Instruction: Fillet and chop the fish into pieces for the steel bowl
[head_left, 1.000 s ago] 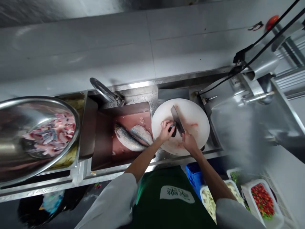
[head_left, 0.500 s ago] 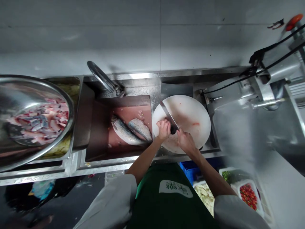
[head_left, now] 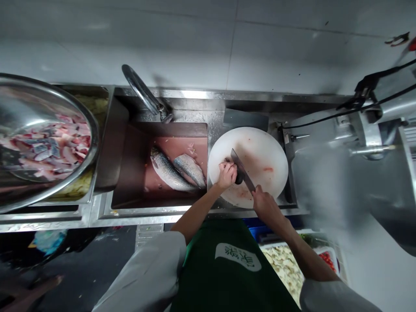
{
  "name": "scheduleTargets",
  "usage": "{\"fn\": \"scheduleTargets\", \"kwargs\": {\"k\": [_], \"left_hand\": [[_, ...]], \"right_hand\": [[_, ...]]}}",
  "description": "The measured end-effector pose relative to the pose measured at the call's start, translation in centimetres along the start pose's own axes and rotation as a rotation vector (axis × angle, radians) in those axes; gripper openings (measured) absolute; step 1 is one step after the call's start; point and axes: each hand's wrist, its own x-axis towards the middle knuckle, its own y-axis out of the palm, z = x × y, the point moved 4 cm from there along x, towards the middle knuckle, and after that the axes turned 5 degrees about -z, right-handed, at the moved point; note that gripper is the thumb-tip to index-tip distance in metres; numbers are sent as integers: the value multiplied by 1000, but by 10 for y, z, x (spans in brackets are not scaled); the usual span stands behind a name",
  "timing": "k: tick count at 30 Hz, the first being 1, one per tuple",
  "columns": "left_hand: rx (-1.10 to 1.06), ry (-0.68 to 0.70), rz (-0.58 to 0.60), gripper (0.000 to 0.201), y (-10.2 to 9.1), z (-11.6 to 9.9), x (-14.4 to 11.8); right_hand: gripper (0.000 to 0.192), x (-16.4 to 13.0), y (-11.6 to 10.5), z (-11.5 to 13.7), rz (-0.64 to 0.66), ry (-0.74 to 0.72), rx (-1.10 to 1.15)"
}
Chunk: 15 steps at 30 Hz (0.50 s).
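Note:
On the round white cutting board (head_left: 260,151), my right hand (head_left: 267,204) grips the handle of a cleaver (head_left: 244,172), its blade slanting up and to the left. My left hand (head_left: 227,174), fingers curled, presses down a dark rounded thing (head_left: 239,177) just left of the blade. Most of that thing is under my fingers, and I cannot make out its kind. Reddish smears mark the board. In the sink (head_left: 130,173) to the left lie a whole silvery fish (head_left: 170,171) and another fish piece (head_left: 190,169).
A large steel bowl (head_left: 92,143) of cut fish pieces (head_left: 55,149) stands at the far left. The faucet (head_left: 143,93) arches over the sink. A dark flat slab (head_left: 245,119) leans behind the board. Machinery with black cables (head_left: 344,115) is at right; a tub of pale slices (head_left: 282,264) sits below.
My right hand has drawn the cleaver back toward me and to the right. The left hand stays over the dark thing. The view has shifted slightly.

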Motion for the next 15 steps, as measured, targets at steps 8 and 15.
{"fn": "scheduleTargets", "kwargs": {"k": [8,15], "left_hand": [[-52,-100,-88,48,-3,1,5],[-102,-103,-323,43,-85,-28,61]], "right_hand": [[35,28,7,8,-6,25,-29],[35,32,38,1,-87,17,22]]}}
